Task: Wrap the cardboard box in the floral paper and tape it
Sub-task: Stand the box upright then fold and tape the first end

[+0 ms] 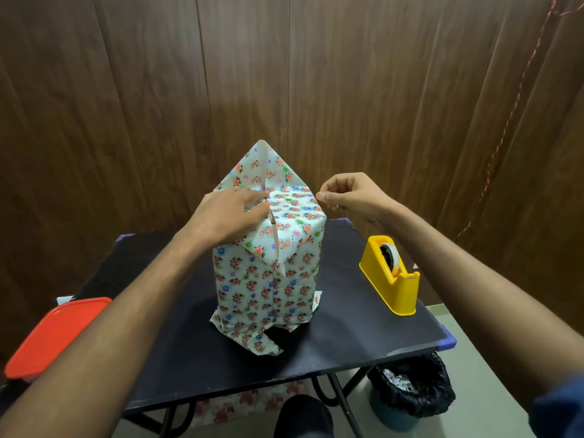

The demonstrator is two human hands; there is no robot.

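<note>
At frame centre on the table (363, 327), the cardboard box (268, 273) stands upright; left hand (234, 213) fingers pin folded floral paper (294, 210), right hand (350, 194) pinches something too small to identify—releasing pressure could let the rear flap spring open.

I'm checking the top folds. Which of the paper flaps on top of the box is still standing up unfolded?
The far triangular flap, pointing upward behind the box top. The left hand presses the left flap down, and the near flap already lies folded over the front edge.
</note>
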